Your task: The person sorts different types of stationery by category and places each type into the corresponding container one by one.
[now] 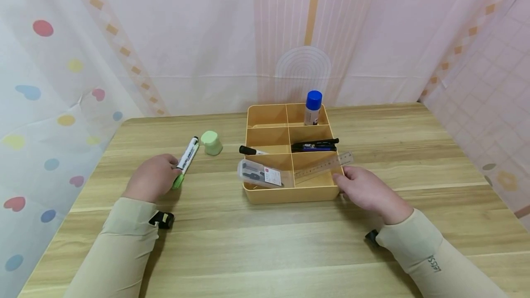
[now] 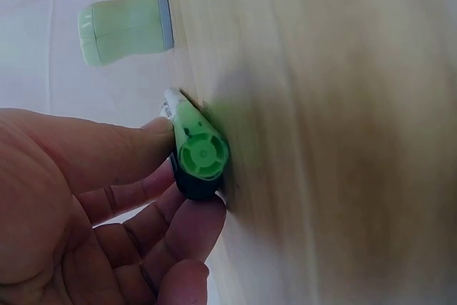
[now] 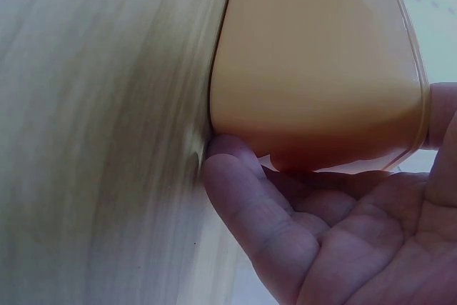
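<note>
My left hand (image 1: 153, 177) is at the left of the table, pinching a white marker (image 1: 188, 153) with black ends together with a slim green marker (image 2: 203, 153). In the left wrist view the green round end lies against the black one, between thumb and fingers. My right hand (image 1: 367, 190) grips the front right corner of a yellow-orange divided organizer box (image 1: 294, 195). Its thumb lies over the rim, while the fingers touch the outer wall (image 3: 321, 55) near the tabletop. A clear ruler (image 1: 323, 167) leans in the compartment beside that thumb.
A light green, waisted object (image 1: 212, 143) stands beyond the left hand. The box holds a blue-capped glue stick (image 1: 313, 107), dark pens (image 1: 315, 146), a black-capped marker (image 1: 251, 151) and a clear compass case (image 1: 260, 174). A patterned curtain (image 1: 198, 36) hangs behind the table.
</note>
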Demonstrator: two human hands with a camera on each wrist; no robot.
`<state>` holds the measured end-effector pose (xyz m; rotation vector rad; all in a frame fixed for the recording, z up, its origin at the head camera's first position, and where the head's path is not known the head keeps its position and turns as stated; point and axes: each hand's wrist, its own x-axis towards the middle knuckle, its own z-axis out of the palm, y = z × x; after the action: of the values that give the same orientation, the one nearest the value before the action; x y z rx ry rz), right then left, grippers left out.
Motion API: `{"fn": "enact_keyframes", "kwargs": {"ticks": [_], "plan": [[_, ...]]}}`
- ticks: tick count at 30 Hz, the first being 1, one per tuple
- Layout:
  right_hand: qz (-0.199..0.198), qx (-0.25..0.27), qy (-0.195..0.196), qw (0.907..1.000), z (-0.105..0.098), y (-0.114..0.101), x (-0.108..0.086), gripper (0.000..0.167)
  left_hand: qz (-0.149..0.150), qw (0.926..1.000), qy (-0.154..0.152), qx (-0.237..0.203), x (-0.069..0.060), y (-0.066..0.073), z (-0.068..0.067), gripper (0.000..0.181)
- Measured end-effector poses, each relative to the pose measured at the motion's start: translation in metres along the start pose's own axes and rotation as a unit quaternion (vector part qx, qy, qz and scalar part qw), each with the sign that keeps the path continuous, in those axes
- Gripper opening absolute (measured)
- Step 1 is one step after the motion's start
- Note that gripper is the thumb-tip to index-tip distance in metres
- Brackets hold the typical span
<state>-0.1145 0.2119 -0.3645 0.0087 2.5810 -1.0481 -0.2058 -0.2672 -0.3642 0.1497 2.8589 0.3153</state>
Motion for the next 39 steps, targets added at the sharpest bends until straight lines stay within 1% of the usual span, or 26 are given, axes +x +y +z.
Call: {"fn": "enact_keyframes", "kwargs": {"ticks": [10,19,22,26,30,39], "plan": [[0.000,0.005,0.001,1.0000,0.0006,0.0004,0.0002,0.037,-0.002,1.0000,0.002,-0.003,0.0004,-0.0004,-0.0001,0.036],[-0.011,0.001,0.005,0.9999,0.0019,0.0016,-0.0004,0.038,-0.007,0.9999,0.001,-0.008,-0.0005,-0.0003,-0.0002,0.036],[-0.012,-0.001,0.006,0.9999,0.0017,0.0021,-0.0008,0.039,-0.016,0.9997,-0.006,-0.018,-0.0007,-0.0011,-0.0008,0.035],[-0.010,-0.005,0.004,0.9999,0.0016,0.0021,-0.0009,0.039,-0.026,0.9991,-0.013,-0.029,-0.0008,-0.0033,-0.0005,0.028],[-0.007,-0.004,0.002,1.0000,0.0013,0.0014,-0.0005,0.039,-0.031,0.9989,-0.013,-0.032,-0.0006,-0.0052,0.0003,0.022],[-0.003,-0.004,0.001,1.0000,0.0010,0.0005,-0.0007,0.040,-0.042,0.9985,-0.007,-0.034,-0.0019,-0.0026,-0.0014,0.027]]}}
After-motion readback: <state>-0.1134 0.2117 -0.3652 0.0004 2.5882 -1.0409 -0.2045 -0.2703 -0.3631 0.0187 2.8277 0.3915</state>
